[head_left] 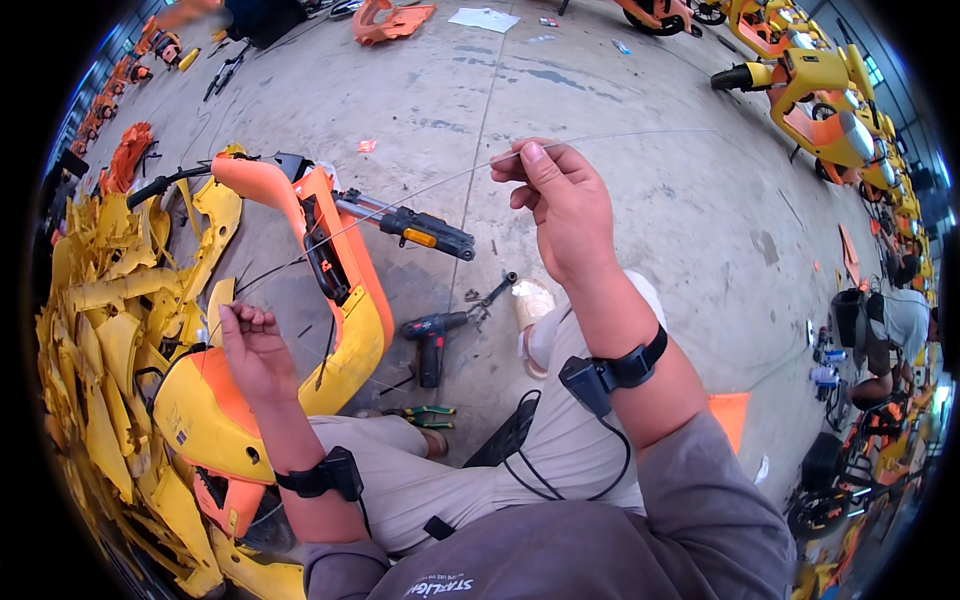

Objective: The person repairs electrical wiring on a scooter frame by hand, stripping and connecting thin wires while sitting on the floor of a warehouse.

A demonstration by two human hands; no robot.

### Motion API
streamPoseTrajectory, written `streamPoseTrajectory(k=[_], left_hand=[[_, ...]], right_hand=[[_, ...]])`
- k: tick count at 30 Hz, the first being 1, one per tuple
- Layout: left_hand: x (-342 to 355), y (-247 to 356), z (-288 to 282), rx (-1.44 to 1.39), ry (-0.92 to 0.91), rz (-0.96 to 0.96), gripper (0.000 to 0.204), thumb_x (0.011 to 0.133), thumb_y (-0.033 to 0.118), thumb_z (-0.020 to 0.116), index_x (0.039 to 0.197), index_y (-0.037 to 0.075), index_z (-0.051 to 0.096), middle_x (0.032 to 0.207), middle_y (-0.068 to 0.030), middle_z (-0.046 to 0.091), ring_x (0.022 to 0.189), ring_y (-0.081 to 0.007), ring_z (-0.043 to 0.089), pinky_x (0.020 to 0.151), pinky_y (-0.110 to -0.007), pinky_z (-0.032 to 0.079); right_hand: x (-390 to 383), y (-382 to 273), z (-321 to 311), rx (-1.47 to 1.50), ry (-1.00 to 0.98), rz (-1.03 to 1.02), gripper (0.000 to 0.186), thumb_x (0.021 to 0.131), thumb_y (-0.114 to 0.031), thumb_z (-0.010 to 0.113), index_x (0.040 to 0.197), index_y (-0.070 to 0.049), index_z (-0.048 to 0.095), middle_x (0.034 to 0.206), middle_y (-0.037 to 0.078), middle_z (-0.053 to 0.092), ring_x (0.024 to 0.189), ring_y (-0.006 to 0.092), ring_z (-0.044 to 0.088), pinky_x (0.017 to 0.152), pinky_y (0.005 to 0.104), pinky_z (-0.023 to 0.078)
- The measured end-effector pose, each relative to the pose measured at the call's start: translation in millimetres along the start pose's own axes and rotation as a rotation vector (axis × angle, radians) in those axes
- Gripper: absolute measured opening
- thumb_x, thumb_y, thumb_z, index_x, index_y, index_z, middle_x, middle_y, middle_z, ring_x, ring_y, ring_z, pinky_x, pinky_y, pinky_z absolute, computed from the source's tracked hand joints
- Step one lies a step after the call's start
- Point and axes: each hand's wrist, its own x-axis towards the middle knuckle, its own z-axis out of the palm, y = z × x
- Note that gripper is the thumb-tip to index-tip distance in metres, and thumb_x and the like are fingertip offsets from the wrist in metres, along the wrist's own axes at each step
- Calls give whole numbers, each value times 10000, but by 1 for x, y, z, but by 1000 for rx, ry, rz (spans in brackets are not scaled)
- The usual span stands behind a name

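Note:
Raised ahead of me, my right hand [572, 205] pinches a long thin wire cable [425, 187] between thumb and fingers. One end of it sweeps out to the right over the floor. The other runs down left across an orange and yellow scooter frame [365, 290], turning dark near my left hand. My left hand [262, 352] is curled closed above a yellow and orange scooter body part [205, 410]. Whether its fingertips grip the cable is unclear. The frame lies before me with its handlebar [165, 185] and fork [410, 228] attached.
Yellow plastic panels [100, 370] are heaped at the left. By my feet lie a cordless drill [432, 345], a ratchet wrench [495, 292] and green-handled pliers [430, 411]. Scooters [820, 110] line the right, where another person [900, 325] bends over. An orange panel [392, 22] lies far ahead.

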Motion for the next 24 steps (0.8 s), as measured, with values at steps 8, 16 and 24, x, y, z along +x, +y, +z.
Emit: streamPoseTrajectory(k=[8,16,24], left_hand=[[6,0,-5,41,68,34,228,993,301,517,905,91,517,817,22,500,753,-92,466,752,-255,418],[15,3,-22,29,99,12,205,994,256,514,986,52,524,842,-1,510,773,-123,485,771,-265,433],[17,-4,-26,55,143,46,224,991,245,514,1031,25,518,836,-19,510,780,-126,494,787,-263,447]], right_hand=[[2,-12,-22,-6,71,-19,203,955,-207,561,1003,-17,615,951,88,690,889,148,633,695,260,447],[11,-26,-62,21,188,-77,205,962,-227,540,988,-38,614,964,95,691,880,152,638,688,256,446],[8,-38,-100,28,302,-93,196,960,-231,545,973,-47,612,967,95,694,876,149,641,676,253,450]])
